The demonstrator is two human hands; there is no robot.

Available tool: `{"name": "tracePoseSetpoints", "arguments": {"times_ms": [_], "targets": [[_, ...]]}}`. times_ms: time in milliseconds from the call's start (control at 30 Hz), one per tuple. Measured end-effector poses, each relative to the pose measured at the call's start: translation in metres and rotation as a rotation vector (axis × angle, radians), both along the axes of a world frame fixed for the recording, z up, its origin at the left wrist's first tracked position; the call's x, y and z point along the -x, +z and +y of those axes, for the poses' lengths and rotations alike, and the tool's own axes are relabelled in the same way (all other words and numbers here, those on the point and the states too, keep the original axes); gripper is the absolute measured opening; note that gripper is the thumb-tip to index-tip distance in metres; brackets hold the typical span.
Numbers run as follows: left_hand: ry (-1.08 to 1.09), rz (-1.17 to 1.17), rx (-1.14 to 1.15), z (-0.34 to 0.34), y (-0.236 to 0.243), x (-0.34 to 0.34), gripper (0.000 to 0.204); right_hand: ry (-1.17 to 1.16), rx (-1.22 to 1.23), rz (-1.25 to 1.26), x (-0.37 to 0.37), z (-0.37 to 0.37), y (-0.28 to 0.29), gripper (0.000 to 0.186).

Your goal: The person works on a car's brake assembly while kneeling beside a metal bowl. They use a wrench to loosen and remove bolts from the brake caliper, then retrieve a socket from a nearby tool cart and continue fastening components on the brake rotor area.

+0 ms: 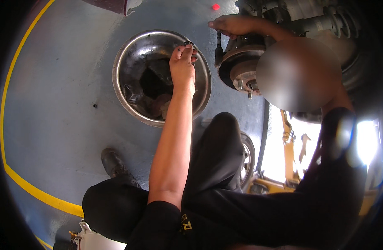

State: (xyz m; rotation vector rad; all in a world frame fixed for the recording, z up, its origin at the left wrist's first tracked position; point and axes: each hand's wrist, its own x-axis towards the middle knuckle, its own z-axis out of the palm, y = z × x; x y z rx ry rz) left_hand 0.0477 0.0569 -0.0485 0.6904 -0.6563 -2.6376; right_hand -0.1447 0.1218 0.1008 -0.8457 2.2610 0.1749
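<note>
Over the steel basin, the left fingers pinch a small dark piece at their tips.

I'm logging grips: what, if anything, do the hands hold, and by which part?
Left hand: apparently a small dark piece, which part unclear. Right hand: at the upper end of a dark upright rod; whether it grips cannot be told.

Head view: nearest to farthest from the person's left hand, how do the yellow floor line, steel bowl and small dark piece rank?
1. Steel bowl: directly behind the left hand in view.
2. Small dark piece: on the floor, left of the bowl.
3. Yellow floor line: farthest left.
</note>
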Motion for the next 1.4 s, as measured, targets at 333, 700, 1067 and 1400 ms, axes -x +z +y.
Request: {"name": "tracePoseSetpoints", "arguments": {"times_ms": [333,700,1067,1400], "targets": [[-0.046,0.018,0.028,0.008,0.0,0.006,0.022,0.038,-0.287,-0.038,0.004,0.0,0.002,0.064],[-0.019,0.038,-0.023,0.009,0.014,0.003,0.011,0.004,-0.105,-0.154,-0.02,-0.016,0.006,0.046],[-0.06,0.007,0.029,0.012,0.0,0.007,0.025,-0.079,0.004,-0.116,-0.004,-0.002,0.003,0.042],[-0.069,0.026,-0.027,0.016,0.009,0.007,0.018,-0.148,0.165,0.175,0.003,-0.008,0.02,0.038]]}}
